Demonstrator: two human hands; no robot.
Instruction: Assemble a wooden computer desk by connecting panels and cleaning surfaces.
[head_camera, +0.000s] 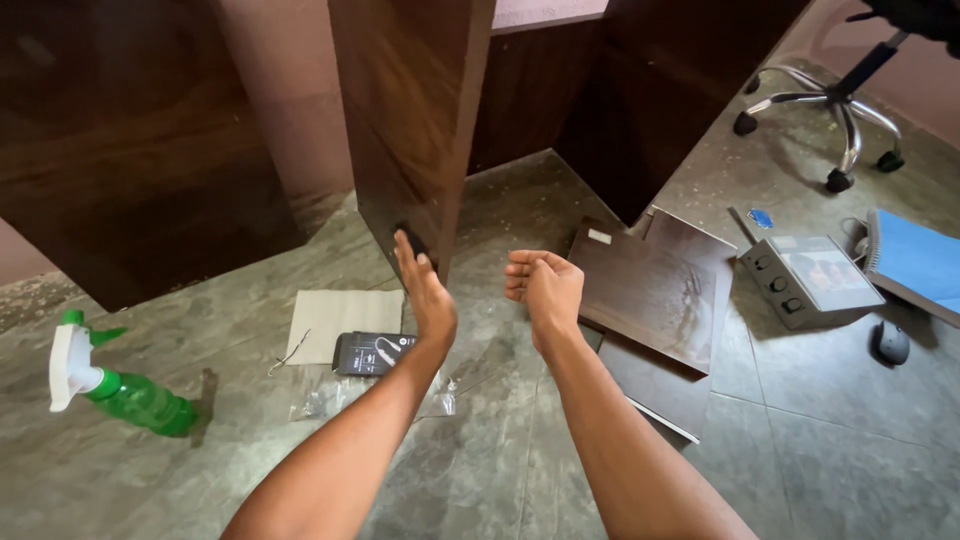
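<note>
A tall dark wooden panel (405, 120) stands upright on the grey tiled floor in front of me. My left hand (425, 290) reaches forward with fingers stretched flat, its fingertips touching the panel's lower edge near a small dark spot. Just to the right, my right hand (540, 285) hovers with fingers curled loosely inward, holding nothing and touching nothing. Below my left hand lie a small black box (370, 352), a beige cloth (345, 322) and a clear plastic bag (325, 395).
A green spray bottle (120, 385) lies at the left. Dark wood boards (655, 290) are stacked flat to the right. Farther right sit a grey device with knobs (805, 275), a blue folder (915, 260), a mouse (890, 343) and an office chair base (835, 110).
</note>
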